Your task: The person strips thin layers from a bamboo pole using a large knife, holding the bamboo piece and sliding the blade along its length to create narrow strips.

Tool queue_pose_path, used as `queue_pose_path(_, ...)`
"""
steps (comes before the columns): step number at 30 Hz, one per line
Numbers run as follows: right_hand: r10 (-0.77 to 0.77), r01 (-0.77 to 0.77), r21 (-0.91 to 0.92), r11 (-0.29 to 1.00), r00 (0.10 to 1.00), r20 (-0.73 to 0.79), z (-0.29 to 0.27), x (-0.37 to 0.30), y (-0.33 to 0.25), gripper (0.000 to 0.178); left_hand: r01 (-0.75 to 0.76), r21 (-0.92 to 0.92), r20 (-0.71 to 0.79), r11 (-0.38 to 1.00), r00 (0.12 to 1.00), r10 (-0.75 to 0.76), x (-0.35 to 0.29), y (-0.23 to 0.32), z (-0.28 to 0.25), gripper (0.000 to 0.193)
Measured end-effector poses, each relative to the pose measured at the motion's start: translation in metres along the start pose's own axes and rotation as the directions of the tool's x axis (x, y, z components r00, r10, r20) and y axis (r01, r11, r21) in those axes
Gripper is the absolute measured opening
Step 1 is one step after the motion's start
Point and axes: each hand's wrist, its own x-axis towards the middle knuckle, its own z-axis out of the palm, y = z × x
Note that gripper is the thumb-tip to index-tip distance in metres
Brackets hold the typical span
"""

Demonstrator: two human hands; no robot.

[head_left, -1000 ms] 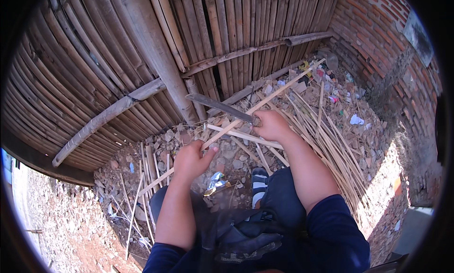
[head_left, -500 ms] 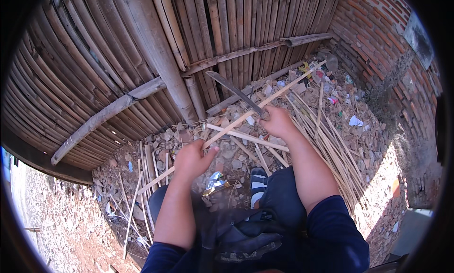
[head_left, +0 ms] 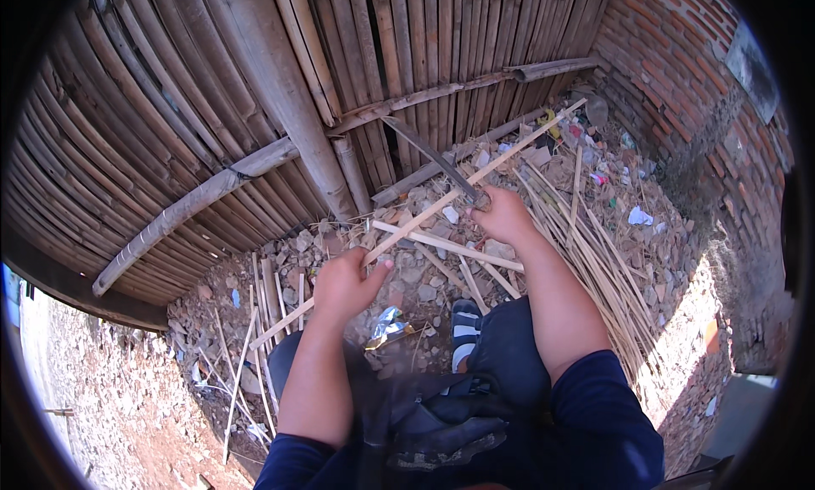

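Observation:
My left hand [head_left: 342, 284] is closed around a long, thin bamboo strip [head_left: 518, 151], which slants up from lower left to upper right. In my right hand [head_left: 503, 216] is a machete [head_left: 431, 153]; the fingers wrap its handle, which is mostly hidden. The dark blade points up and left and crosses the strip just beyond my right hand. Below the strip, a paler bamboo piece [head_left: 458, 249] lies across the space between my knees, near my right forearm.
A pile of split bamboo strips [head_left: 586, 261] lies on the right, and several more [head_left: 270, 295] lie at left. Rubble and litter, with a foil wrapper [head_left: 388, 329], cover the ground. A bamboo wall [head_left: 441, 48] stands ahead, a brick wall [head_left: 671, 57] at right.
The machete and my right hand have shifted slightly right along the strip. The strip's far end has risen a little; my left hand stays about where it was.

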Motion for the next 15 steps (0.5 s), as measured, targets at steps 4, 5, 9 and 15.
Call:
queue_pose_path(4,-0.016,0.015,-0.039,0.999,1.0,-0.021,0.0,-0.001,-0.001,0.04,0.028,0.003,0.038,1.0,0.999,-0.028,0.001,0.001,0.001,0.048)
queue_pose_path(5,-0.004,0.005,-0.008,1.0,1.0,0.029,0.001,-0.003,-0.006,0.041,0.029,0.005,0.04,1.0,0.999,-0.029,0.001,0.0,0.001,0.048)
queue_pose_path(9,-0.096,0.11,-0.083,0.99,0.982,0.166,0.012,-0.007,-0.018,0.042,0.03,-0.007,0.034,1.0,0.999,-0.03,0.001,-0.001,0.003,0.048)
queue_pose_path(15,-0.237,0.278,-0.174,0.945,0.945,0.224,0.019,-0.014,-0.027,0.039,0.046,-0.024,0.037,0.999,0.998,-0.046,0.0,0.003,-0.001,0.048)
